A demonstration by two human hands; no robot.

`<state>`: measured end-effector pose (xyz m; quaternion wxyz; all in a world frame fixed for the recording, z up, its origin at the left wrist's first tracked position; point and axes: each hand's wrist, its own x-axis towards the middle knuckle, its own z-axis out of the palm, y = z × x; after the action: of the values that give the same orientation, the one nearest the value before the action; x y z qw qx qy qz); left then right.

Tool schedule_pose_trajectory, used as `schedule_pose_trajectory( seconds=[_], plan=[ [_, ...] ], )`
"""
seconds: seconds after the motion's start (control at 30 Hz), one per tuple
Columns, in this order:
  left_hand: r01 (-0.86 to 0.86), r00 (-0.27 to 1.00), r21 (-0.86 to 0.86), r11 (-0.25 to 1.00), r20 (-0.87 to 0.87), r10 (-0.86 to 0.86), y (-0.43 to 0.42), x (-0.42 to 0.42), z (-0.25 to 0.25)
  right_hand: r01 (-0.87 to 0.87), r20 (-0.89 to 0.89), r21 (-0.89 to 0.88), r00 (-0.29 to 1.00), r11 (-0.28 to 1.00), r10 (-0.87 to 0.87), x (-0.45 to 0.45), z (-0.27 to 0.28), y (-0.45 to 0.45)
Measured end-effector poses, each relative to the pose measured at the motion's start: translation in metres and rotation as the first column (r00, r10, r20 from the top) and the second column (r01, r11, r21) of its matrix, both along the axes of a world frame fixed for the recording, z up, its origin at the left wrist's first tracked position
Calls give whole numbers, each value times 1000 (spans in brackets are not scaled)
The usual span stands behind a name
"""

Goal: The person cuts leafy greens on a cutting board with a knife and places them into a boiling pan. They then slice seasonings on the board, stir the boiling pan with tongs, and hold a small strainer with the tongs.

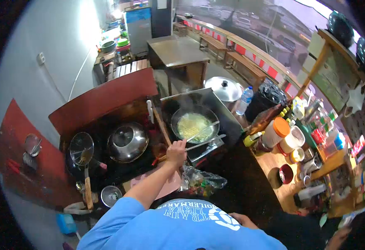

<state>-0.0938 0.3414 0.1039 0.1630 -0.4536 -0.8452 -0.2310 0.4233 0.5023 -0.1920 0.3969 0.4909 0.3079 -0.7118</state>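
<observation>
My left hand is closed round the near end of a long, thin cooking utensil at the near rim of a wok. The utensil slants across the wok, and its working end is too small to identify. Pale yellow noodle-like food lies in cloudy, steaming liquid inside. Below the utensil, a second light-coloured bar runs beside the wok; I cannot tell whether it is a handle. My right hand rests low beside my blue shirt, with its fingers mostly hidden.
A lidded wok and a strainer stand left. Near my left forearm are a pink board and a plastic bag. Sauce jars and a red bowl crowd the right counter. A large lidded pot stands behind the stove.
</observation>
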Motion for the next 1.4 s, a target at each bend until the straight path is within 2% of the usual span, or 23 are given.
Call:
schedule_pose_trajectory(
  seconds=[0.03, 0.07, 0.1, 0.13, 0.2, 0.23, 0.53, 0.63, 0.7, 0.8, 0.93, 1.3, 1.4],
  plan=[
    [0, 1000, -12, 1000, -30, -1, -1, -1, -1, 13, -59, 77, 998, 997, -9, -1, 39, -7],
    [-1, 1000, -15, 1000, -23, 1, -2, -1, -1, 67, -173, 192, 984, 979, -33, -13, 102, -21],
    [-1, 1000, -17, 1000, -16, 1, -2, -1, 0, 148, -306, 311, 951, 939, -49, -33, 210, -47],
    [-18, 1000, -12, 1000, -18, 18, -2, 0, 1, 222, -383, 374, 921, 901, -68, -47, 289, -74],
    [-11, 1000, -49, 999, -21, 10, -2, 0, 2, 254, -541, 615, 824, 746, 166, -51, 313, -85],
    [-20, 1000, -46, 999, -24, 18, -2, -1, 2, 252, -541, 627, 821, 737, 180, -53, 319, -85],
    [-2, 999, -43, 999, -32, 0, -2, -2, -2, 59, -422, 502, 888, 863, 185, -64, 279, -58],
    [3, 1000, -44, 999, -4, -3, -2, -2, -2, -60, -328, 401, 923, 914, 204, -62, 241, -42],
    [11, 1000, -41, 999, 0, -11, -2, -1, 1, -165, -251, 317, 935, 934, 251, -62, 195, -27],
    [16, 1000, -29, 999, -7, -16, -3, -2, 0, -320, -155, 212, 922, 923, 356, -68, 130, -12],
    [3, 1000, -24, 1000, 6, -3, -3, 0, 3, -451, -110, 110, 880, 886, 461, -85, 78, 3],
    [-23, 1000, 30, 999, -18, 24, -2, -1, -2, -574, -100, -43, 817, 818, 568, -117, 32, 11],
    [-26, 1000, 27, 999, -15, 27, -3, -1, -3, -581, -157, -25, 806, 814, 570, -118, 32, 12]
  ],
)
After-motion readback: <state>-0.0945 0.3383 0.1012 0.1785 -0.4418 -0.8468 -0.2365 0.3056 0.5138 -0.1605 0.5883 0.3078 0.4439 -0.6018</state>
